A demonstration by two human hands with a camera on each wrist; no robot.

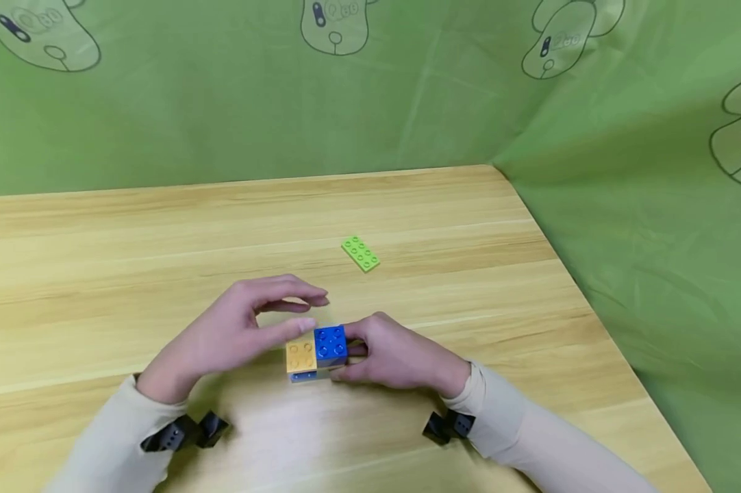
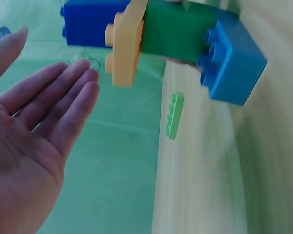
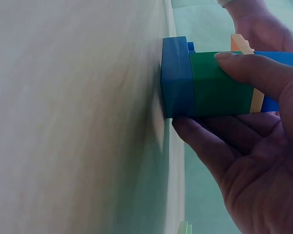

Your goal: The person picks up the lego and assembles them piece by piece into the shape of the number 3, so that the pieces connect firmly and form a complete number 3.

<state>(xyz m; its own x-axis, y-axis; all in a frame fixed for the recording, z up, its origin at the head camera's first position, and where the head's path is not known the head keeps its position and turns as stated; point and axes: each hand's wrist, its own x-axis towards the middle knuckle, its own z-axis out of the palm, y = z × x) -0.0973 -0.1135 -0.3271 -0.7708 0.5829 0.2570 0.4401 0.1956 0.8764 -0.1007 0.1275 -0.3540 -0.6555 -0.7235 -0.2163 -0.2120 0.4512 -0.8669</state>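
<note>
Beyond both hands, flat on the tabletop (image 1: 130,274): a flat lime brick (image 1: 361,254), a little past the fingertips of the left hand (image 1: 237,332) and the knuckles of the right hand (image 1: 395,352), touching neither. Too close to call which hand is nearer. Long axis on a slant, far left to near right, with the near short end towards the right hand's side. Thin and oblong, studs up, two rows of four.

In the right hand: a stack of bricks (image 1: 318,352), pinched by fingers closed to its width, thumb on the near side over a green brick (image 3: 220,87), other fingers round the far side. Also near the person, just right of the left thumb in the head view. At the bottom, a lower blue brick (image 2: 241,66); above that, the green brick; then a flat orange brick (image 1: 300,356), overhanging to the left above the lower blue brick's uncovered studs, with a gap between; on top, over the right part, a dark blue brick (image 1: 330,341). Four studs showing on the orange, four on the dark blue. Hard to tell whether resting on the tabletop or held just above.

On the left hand, fingers extended and together, thumb well apart, palm towards the stack, nothing held; clear of the bricks in the left wrist view.
</note>
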